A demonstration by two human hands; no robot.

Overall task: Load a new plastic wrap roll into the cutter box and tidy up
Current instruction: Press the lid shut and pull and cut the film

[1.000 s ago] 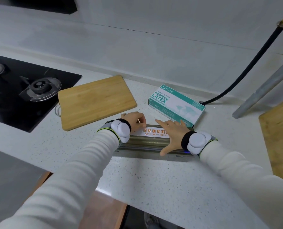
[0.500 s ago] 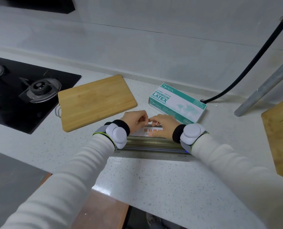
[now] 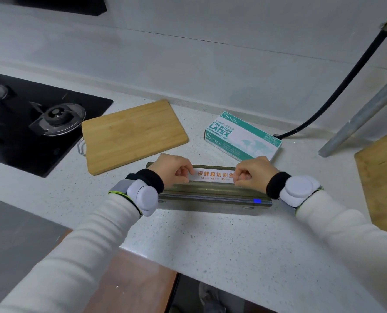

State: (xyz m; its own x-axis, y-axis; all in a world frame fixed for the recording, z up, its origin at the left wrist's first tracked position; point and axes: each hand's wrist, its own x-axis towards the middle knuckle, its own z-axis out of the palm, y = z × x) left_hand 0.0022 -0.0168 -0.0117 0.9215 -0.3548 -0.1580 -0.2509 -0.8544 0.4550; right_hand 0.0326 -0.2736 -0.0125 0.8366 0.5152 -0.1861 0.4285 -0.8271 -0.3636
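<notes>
Nearest, two white sleeves (image 3: 79, 256) reach in over the speckled worktop (image 3: 210, 240), each wrist wearing a black band and a pale rounded device. Past them lies the one cutter box (image 3: 212, 195), a long olive-green case set crosswise near the worktop's front, with a small blue slider (image 3: 257, 201) on its near rail (whether a roll sits inside cannot be told). The left hand (image 3: 172, 171) covers the box's left end and the right hand (image 3: 254, 171) its right end, hiding both ends of the white label (image 3: 215, 175) on top. Left fingers (image 3: 184, 172) are curled tight, tips together, pinching the top of the cutter box at the label's left edge; right fingers (image 3: 241, 175) are curled the same way at the label's right edge. Behind the left hand lies a bamboo board (image 3: 133, 136), apart from the box; behind the right hand stands one glove carton (image 3: 242, 137), just beside the box's far edge. A second board (image 3: 382, 177) shows at the right edge, making two. Far left is a black hob (image 3: 29, 154) with two burners in view. A black hose (image 3: 337, 93) and a grey pipe (image 3: 364, 114) slant down to the worktop by the wall.
</notes>
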